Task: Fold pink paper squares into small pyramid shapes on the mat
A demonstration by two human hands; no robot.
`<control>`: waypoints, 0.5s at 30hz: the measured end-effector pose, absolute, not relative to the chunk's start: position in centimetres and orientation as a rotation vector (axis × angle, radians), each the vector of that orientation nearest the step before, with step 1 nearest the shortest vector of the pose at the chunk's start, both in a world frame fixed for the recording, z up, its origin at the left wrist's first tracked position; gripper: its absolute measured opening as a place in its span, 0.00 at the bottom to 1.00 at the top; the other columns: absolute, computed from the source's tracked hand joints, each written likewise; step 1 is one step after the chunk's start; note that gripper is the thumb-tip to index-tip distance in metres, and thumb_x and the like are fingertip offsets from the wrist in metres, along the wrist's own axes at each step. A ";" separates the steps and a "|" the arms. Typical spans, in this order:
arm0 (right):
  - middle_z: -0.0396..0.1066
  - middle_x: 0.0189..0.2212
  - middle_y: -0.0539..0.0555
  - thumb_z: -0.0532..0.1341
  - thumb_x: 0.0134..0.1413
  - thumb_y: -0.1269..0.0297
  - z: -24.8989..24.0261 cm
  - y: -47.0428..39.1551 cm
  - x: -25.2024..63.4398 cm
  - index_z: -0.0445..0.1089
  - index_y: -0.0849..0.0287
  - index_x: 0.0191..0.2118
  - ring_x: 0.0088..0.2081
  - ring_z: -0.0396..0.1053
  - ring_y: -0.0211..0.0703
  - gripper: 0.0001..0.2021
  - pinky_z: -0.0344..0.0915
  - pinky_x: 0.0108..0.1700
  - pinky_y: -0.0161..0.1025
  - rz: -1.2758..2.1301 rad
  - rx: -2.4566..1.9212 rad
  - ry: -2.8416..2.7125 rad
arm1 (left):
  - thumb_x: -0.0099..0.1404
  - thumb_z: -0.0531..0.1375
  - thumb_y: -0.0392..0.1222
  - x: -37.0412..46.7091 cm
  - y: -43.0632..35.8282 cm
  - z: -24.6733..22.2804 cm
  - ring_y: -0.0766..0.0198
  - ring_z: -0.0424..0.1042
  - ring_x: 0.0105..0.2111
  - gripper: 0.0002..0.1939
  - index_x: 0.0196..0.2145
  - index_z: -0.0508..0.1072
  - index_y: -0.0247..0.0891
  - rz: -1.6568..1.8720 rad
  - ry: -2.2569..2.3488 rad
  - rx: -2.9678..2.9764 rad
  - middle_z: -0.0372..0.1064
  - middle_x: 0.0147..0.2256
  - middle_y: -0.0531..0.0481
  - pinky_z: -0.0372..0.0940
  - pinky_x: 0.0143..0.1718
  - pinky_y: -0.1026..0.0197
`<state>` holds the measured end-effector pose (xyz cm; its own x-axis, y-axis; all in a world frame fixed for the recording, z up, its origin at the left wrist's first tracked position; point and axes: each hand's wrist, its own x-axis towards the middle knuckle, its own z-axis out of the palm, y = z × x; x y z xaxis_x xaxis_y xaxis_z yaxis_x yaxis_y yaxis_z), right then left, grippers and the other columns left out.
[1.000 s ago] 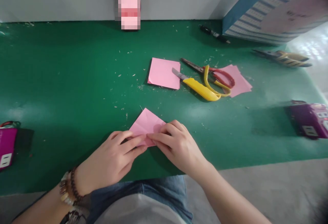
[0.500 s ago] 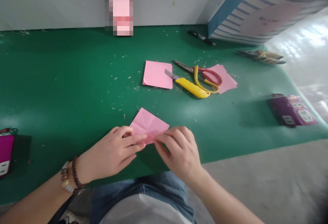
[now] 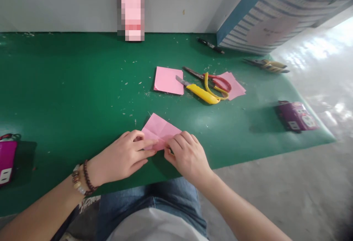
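A creased sheet of pink paper (image 3: 160,127) lies at an angle on the green table, near its front edge. My left hand (image 3: 128,154) reaches over the sheet's left side, with its fingers closed on the lower part of the paper. On the lower right edge, my right hand (image 3: 187,152) pinches the paper between thumb and fingers. The fingers of both hands cover the near corner. Beyond the hands is a stack of pink paper squares (image 3: 168,81), with the blade of a yellow-handled knife (image 3: 204,94) resting on its right edge.
Scissors (image 3: 212,79) with red and yellow handles lie beside the knife, partly over more pink paper (image 3: 235,86). Further back are a black pen (image 3: 211,45), pliers (image 3: 266,65) and a striped box (image 3: 256,24). Purple power sockets stand at the right (image 3: 298,116) and left (image 3: 7,160).
My right hand's fingers have curled in closer on the paper's lower right edge. My left hand stays almost where it was. The view has shifted slightly.
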<state>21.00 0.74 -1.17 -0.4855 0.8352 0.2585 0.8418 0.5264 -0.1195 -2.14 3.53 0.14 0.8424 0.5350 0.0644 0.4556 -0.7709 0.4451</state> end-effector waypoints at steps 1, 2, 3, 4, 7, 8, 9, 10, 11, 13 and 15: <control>0.67 0.26 0.52 0.58 0.56 0.73 -1.2 0.7 21.2 0.68 0.58 0.29 0.33 0.60 0.45 0.06 0.55 0.35 0.41 -0.022 -1.429 -2.473 | 0.68 0.56 0.37 -2.2 3.6 0.1 0.56 0.62 0.52 0.22 0.59 0.66 0.44 0.263 0.734 2.594 0.68 0.56 0.49 0.65 0.53 0.49; 0.67 0.26 0.52 0.59 0.55 0.74 -1.2 0.6 21.4 0.68 0.58 0.30 0.33 0.60 0.44 0.05 0.56 0.35 0.41 -0.008 -1.449 -2.459 | 0.68 0.56 0.36 -2.2 3.6 0.1 0.56 0.62 0.52 0.21 0.59 0.67 0.44 0.263 0.735 2.587 0.69 0.55 0.48 0.65 0.53 0.49; 0.68 0.26 0.52 0.59 0.54 0.74 -1.2 0.6 21.6 0.68 0.58 0.30 0.32 0.60 0.44 0.05 0.56 0.35 0.41 0.009 -1.465 -2.444 | 0.68 0.57 0.36 -2.2 3.6 0.1 0.55 0.62 0.52 0.21 0.58 0.67 0.43 0.260 0.737 2.581 0.69 0.55 0.48 0.65 0.53 0.49; 0.68 0.27 0.52 0.59 0.54 0.75 -1.3 0.5 21.7 0.68 0.58 0.29 0.32 0.60 0.44 0.06 0.56 0.35 0.40 0.027 -1.477 -2.428 | 0.68 0.57 0.36 -2.2 3.7 0.1 0.55 0.62 0.52 0.21 0.58 0.68 0.43 0.257 0.740 2.575 0.69 0.55 0.48 0.65 0.53 0.48; 0.67 0.25 0.51 0.58 0.53 0.75 -1.3 0.4 22.1 0.67 0.58 0.28 0.30 0.60 0.43 0.06 0.56 0.34 0.40 0.072 -1.524 -2.376 | 0.68 0.56 0.36 -2.2 3.7 0.1 0.56 0.62 0.52 0.22 0.59 0.67 0.44 0.244 0.737 2.567 0.68 0.56 0.48 0.65 0.53 0.48; 0.66 0.25 0.51 0.58 0.53 0.74 -1.3 0.4 22.1 0.67 0.58 0.28 0.30 0.59 0.43 0.06 0.56 0.33 0.40 0.080 -1.544 -2.359 | 0.68 0.56 0.36 -2.2 3.8 0.1 0.56 0.62 0.52 0.22 0.59 0.67 0.44 0.235 0.733 2.566 0.67 0.57 0.49 0.65 0.53 0.48; 0.66 0.24 0.51 0.58 0.52 0.74 -1.3 0.4 22.2 0.67 0.57 0.28 0.29 0.59 0.43 0.06 0.57 0.33 0.40 0.091 -1.563 -2.345 | 0.68 0.56 0.36 -2.2 3.8 0.2 0.55 0.62 0.52 0.21 0.59 0.67 0.45 0.224 0.731 2.566 0.67 0.57 0.49 0.65 0.53 0.48; 0.66 0.24 0.51 0.58 0.53 0.74 -1.3 0.4 22.3 0.67 0.58 0.28 0.29 0.59 0.43 0.06 0.57 0.33 0.40 0.112 -1.577 -2.333 | 0.68 0.56 0.37 -2.2 3.9 0.2 0.55 0.62 0.52 0.21 0.58 0.67 0.44 0.215 0.728 2.566 0.67 0.57 0.49 0.65 0.53 0.48; 0.66 0.24 0.51 0.58 0.53 0.73 -1.3 0.4 22.4 0.67 0.58 0.28 0.29 0.59 0.43 0.06 0.57 0.34 0.40 0.148 -1.580 -2.330 | 0.69 0.56 0.37 -2.2 3.9 0.2 0.55 0.61 0.53 0.21 0.58 0.67 0.44 0.204 0.726 2.567 0.67 0.57 0.50 0.65 0.53 0.48; 0.67 0.26 0.51 0.58 0.57 0.71 -1.2 0.5 22.7 0.68 0.58 0.29 0.30 0.61 0.42 0.06 0.58 0.35 0.39 0.229 -1.565 -2.326 | 0.69 0.56 0.37 -2.2 4.2 0.4 0.55 0.61 0.53 0.20 0.58 0.67 0.44 0.190 0.713 2.567 0.66 0.57 0.50 0.64 0.54 0.49; 0.68 0.27 0.52 0.57 0.61 0.68 -1.2 0.5 22.9 0.69 0.59 0.31 0.30 0.62 0.42 0.07 0.59 0.35 0.39 0.245 -1.558 -2.322 | 0.70 0.55 0.36 -2.1 4.5 0.5 0.56 0.61 0.53 0.19 0.58 0.67 0.43 0.189 0.680 2.569 0.67 0.57 0.50 0.64 0.54 0.50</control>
